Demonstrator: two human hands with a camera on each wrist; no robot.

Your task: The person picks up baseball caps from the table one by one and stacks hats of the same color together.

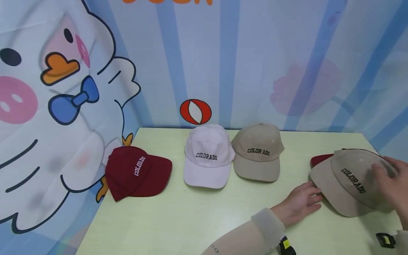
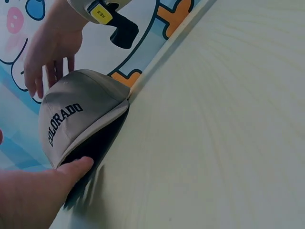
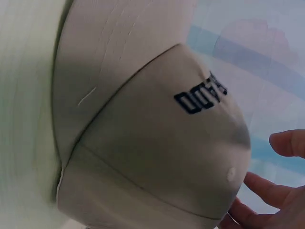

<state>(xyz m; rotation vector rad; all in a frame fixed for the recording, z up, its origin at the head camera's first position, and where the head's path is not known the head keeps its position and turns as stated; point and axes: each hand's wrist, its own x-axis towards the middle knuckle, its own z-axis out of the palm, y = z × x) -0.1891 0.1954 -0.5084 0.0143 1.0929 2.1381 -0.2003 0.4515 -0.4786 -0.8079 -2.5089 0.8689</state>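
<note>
While its brim (image 1: pixel 334 189) points near-left, the rightmost beige cap (image 1: pixel 350 182) slants lengthwise.

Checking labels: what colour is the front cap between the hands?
The front cap is beige; clearest in the head view.

Pale table (image 1: pixel 159 226): maroon cap (image 1: pixel 137 173) left, white cap (image 1: pixel 208 156) touching beige cap (image 1: pixel 259 152), second maroon cap (image 1: pixel 320 160) right, mostly hidden.

So the whole wall is basically a printed backdrop (image 1: pixel 204 53), pale blue with darker blue stripes; huge white cartoon bird (image 1: pixel 73 141) on the left side, rocking a blue bow tie (image 1: pixel 73 101); orange lettering (image 1: pixel 208 1) cut off up top; pale yellowish-green desk (image 1: pixel 159 219) sits right by it; lighting's soft, shadows faint.
</note>
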